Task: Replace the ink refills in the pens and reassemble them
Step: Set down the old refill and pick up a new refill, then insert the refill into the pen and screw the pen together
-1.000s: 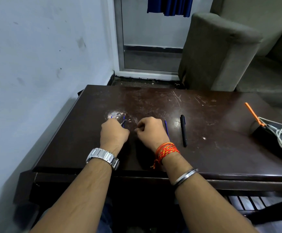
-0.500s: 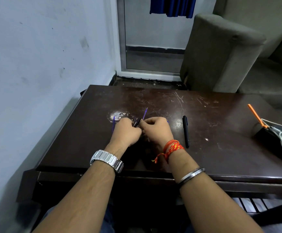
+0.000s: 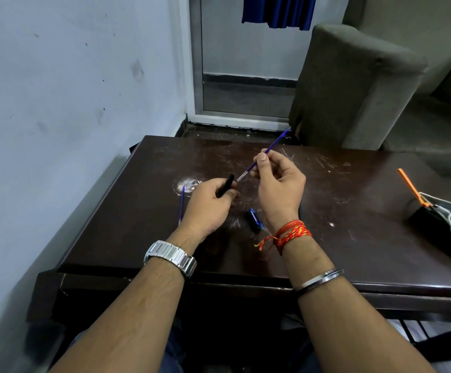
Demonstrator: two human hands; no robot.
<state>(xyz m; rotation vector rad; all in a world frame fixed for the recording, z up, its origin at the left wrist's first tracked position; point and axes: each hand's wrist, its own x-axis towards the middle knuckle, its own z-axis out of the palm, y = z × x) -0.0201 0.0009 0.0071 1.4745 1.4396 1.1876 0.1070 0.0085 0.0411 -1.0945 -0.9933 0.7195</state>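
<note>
Dark table [image 3: 353, 211], right hand [image 3: 278, 184] pinching refill [image 3: 266, 153]

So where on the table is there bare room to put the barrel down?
Free: the table's near-right stretch, between the right hand and the black box; also its far-left corner. Crowded: around the left hand, with a loose refill and blue pen part.

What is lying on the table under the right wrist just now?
A short blue and black pen piece lies on the dark wooden table, half tucked beneath the right hand. Its far end is hidden by the wrist with the red thread band; anything further under cannot be seen.
</note>
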